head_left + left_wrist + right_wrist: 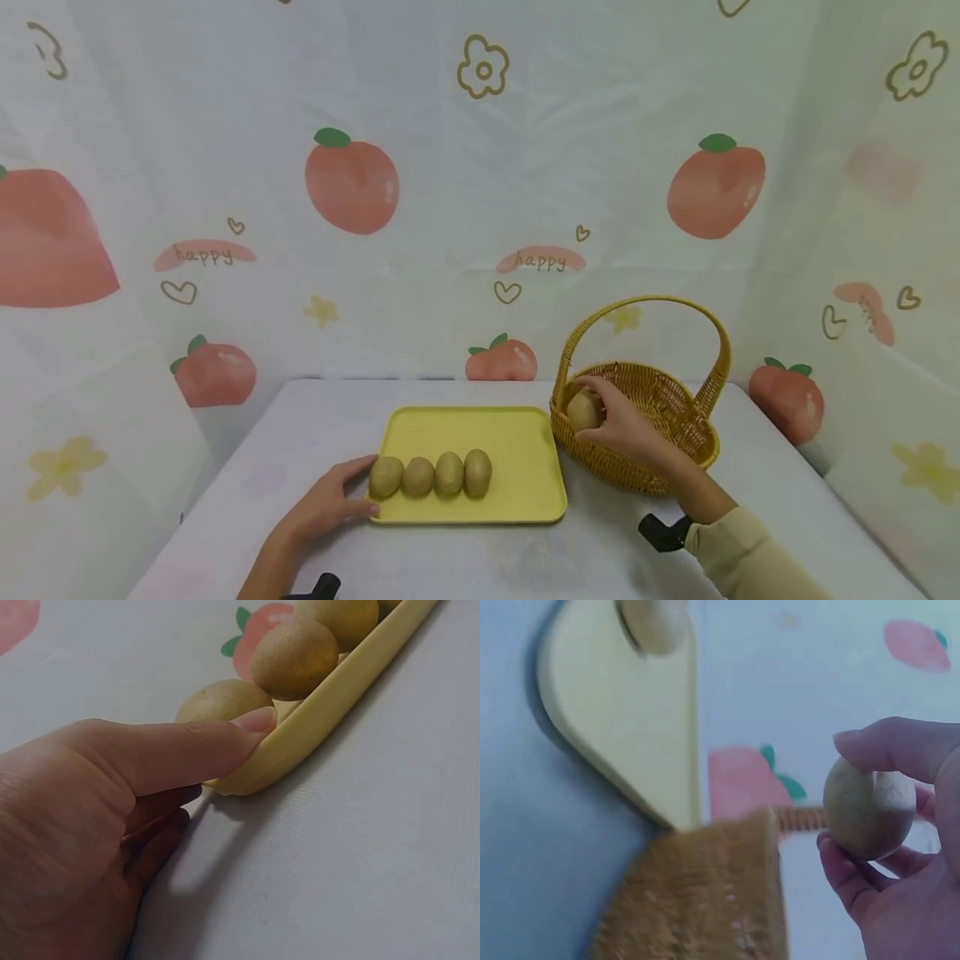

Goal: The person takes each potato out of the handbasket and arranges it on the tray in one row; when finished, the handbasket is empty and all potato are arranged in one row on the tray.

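On the yellow tray (525, 467), several brown potatoes (449, 473) stand side by side in a row along the front left. My left hand (327, 498) holds the tray's left end, its thumb (225, 742) at the front corner beside the nearest potato. Part of its other fingers is hidden behind the thumb. Over the left side of the wicker basket (622, 467), my right hand (626, 425) grips one more potato (866, 810) between thumb and fingers. The basket's woven wall (705, 900) shows below that potato in the right wrist view.
The basket's tall arched handle (652, 298) rises behind my right hand. Tray and basket stand close together on a white-covered table (315, 417). A white cloth backdrop (420, 317) printed with peaches hangs behind and at both sides.
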